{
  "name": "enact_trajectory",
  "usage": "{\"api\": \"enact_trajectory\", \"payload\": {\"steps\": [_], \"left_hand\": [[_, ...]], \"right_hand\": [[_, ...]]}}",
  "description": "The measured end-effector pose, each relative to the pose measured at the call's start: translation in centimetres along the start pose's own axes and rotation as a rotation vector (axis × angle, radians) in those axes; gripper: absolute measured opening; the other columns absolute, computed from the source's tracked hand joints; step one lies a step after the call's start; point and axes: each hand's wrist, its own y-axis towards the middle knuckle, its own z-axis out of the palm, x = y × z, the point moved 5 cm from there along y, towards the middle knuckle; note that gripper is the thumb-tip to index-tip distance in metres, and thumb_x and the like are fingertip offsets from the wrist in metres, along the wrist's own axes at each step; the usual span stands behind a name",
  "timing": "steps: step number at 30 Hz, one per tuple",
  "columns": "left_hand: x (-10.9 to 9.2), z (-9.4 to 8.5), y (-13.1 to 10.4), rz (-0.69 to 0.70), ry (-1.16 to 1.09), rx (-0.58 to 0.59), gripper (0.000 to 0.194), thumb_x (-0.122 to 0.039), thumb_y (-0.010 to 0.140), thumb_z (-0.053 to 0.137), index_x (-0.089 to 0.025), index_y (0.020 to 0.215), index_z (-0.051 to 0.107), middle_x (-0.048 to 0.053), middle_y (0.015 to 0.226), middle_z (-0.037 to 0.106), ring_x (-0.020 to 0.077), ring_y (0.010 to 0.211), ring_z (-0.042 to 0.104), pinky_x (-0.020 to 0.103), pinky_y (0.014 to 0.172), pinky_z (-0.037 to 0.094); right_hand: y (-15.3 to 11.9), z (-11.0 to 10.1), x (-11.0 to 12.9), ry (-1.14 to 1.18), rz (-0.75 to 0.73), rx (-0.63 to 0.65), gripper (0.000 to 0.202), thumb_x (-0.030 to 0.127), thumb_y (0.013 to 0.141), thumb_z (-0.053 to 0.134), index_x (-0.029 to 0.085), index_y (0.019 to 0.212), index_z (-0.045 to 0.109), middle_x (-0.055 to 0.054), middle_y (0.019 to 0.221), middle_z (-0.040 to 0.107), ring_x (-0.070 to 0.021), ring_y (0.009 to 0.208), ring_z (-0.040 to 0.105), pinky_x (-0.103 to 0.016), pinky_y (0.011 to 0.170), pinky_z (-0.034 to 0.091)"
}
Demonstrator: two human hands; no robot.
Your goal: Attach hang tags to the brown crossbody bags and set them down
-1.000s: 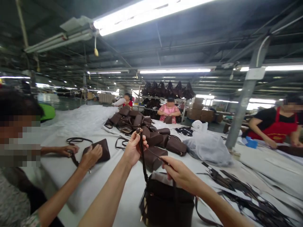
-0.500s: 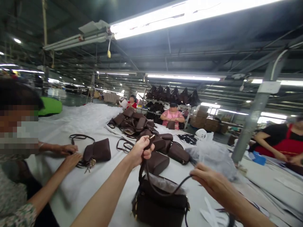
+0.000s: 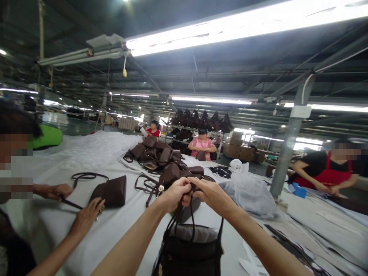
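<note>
A dark brown bag stands at the near edge of the white-covered table, with clear plastic showing in its top. Above it, my left hand is closed on the bag's strap. Beside it and touching it, my right hand is closed on the strap too, its fingertips meeting the left ones. The strap hangs from both hands down to the bag. Just behind the hands lies a heap of brown bags.
To the left, a person's hands hold a strap and touch another brown bag. Clear plastic lies right of the heap, near a grey post. White scraps and dark strips lie at the right. Other people stand farther off.
My right hand has moved left and up to meet my left hand at the strap. The person at the left has pulled a strap out from their bag. The view has shifted slightly right.
</note>
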Motion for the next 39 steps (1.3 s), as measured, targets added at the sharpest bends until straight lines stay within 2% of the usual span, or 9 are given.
{"api": "enact_trajectory", "payload": {"steps": [10, 14, 19, 23, 28, 30, 34, 36, 39], "left_hand": [[0.3, -1.6, 0.1, -0.016, -0.094, 0.013, 0.033, -0.028, 0.073, 0.078, -0.016, 0.089, 0.052, -0.004, 0.068, 0.050, 0.0039, 0.048, 0.044, 0.017, 0.046, 0.032], [1.0, -2.0, -0.7, 0.009, -0.062, -0.027, 0.033, -0.033, 0.074, 0.077, -0.016, 0.093, 0.056, -0.002, 0.069, 0.055, 0.0075, 0.053, 0.051, 0.019, 0.050, 0.037], [2.7, -2.5, -1.6, 0.035, 0.073, -0.122, 0.026, -0.034, 0.076, 0.074, -0.014, 0.073, 0.058, -0.001, 0.060, 0.055, 0.0088, 0.053, 0.052, 0.019, 0.050, 0.037], [3.1, -3.0, -1.7, 0.071, 0.029, -0.186, 0.018, -0.028, 0.080, 0.069, -0.014, 0.074, 0.060, -0.001, 0.060, 0.055, 0.0089, 0.053, 0.052, 0.020, 0.053, 0.041], [3.3, -2.0, -1.4, -0.045, -0.207, -0.063, 0.018, -0.029, 0.082, 0.068, -0.014, 0.090, 0.062, 0.013, 0.101, 0.069, 0.0216, 0.088, 0.068, 0.033, 0.076, 0.052], [3.7, -1.3, -1.4, -0.081, -0.264, 0.019, 0.022, -0.033, 0.081, 0.069, -0.014, 0.087, 0.060, 0.013, 0.092, 0.070, 0.0226, 0.080, 0.069, 0.037, 0.075, 0.054], [5.2, -1.1, -1.6, -0.133, -0.305, 0.056, 0.022, -0.028, 0.077, 0.072, -0.016, 0.080, 0.054, -0.002, 0.061, 0.059, 0.0118, 0.047, 0.056, 0.037, 0.063, 0.055], [5.6, -1.6, -1.6, -0.135, -0.314, 0.029, 0.022, -0.029, 0.079, 0.070, -0.016, 0.080, 0.053, -0.001, 0.062, 0.059, 0.0127, 0.049, 0.058, 0.038, 0.063, 0.055], [5.4, -2.5, -1.6, -0.117, -0.335, -0.011, 0.025, -0.035, 0.080, 0.069, -0.015, 0.079, 0.054, 0.010, 0.079, 0.067, 0.0242, 0.073, 0.069, 0.042, 0.073, 0.054]], "right_hand": [[2.0, -1.0, 0.8, -0.388, -0.004, 0.107, 0.014, 0.024, 0.093, 0.052, 0.024, 0.103, 0.062, -0.003, 0.085, 0.061, -0.0163, 0.072, 0.064, -0.023, 0.059, 0.040], [2.5, -1.2, 0.7, -0.422, 0.002, 0.123, 0.013, 0.025, 0.093, 0.052, 0.024, 0.103, 0.061, -0.004, 0.084, 0.065, -0.0183, 0.072, 0.066, -0.023, 0.056, 0.036], [2.7, -1.0, 0.8, -0.426, 0.031, 0.122, 0.013, 0.027, 0.092, 0.057, 0.024, 0.104, 0.061, -0.006, 0.085, 0.068, -0.0218, 0.076, 0.069, -0.024, 0.056, 0.038], [2.4, -1.4, 0.7, -0.338, -0.048, 0.077, 0.031, 0.021, 0.091, 0.058, 0.023, 0.121, 0.054, -0.006, 0.099, 0.070, -0.0211, 0.087, 0.069, -0.024, 0.064, 0.044], [2.6, -2.1, 0.7, -0.400, -0.133, 0.120, 0.014, 0.020, 0.094, 0.051, 0.021, 0.089, 0.064, -0.005, 0.090, 0.070, -0.0181, 0.082, 0.066, -0.023, 0.059, 0.041], [3.0, -2.1, 0.9, -0.455, -0.152, 0.161, 0.018, 0.022, 0.095, 0.050, 0.022, 0.083, 0.064, -0.004, 0.089, 0.070, -0.0179, 0.081, 0.065, -0.024, 0.057, 0.039], [3.8, -2.7, 0.2, -0.512, -0.087, 0.125, 0.018, 0.025, 0.096, 0.048, 0.020, 0.091, 0.065, -0.006, 0.090, 0.069, -0.0189, 0.079, 0.064, -0.026, 0.058, 0.039], [4.0, -2.7, -0.1, -0.513, -0.095, 0.138, 0.018, 0.025, 0.096, 0.049, 0.021, 0.090, 0.065, -0.006, 0.090, 0.069, -0.0187, 0.081, 0.064, -0.026, 0.059, 0.039], [3.8, -2.4, 0.1, -0.500, -0.119, 0.171, 0.018, 0.027, 0.096, 0.051, 0.022, 0.089, 0.066, -0.004, 0.089, 0.069, -0.0169, 0.080, 0.064, -0.025, 0.059, 0.039]]}}
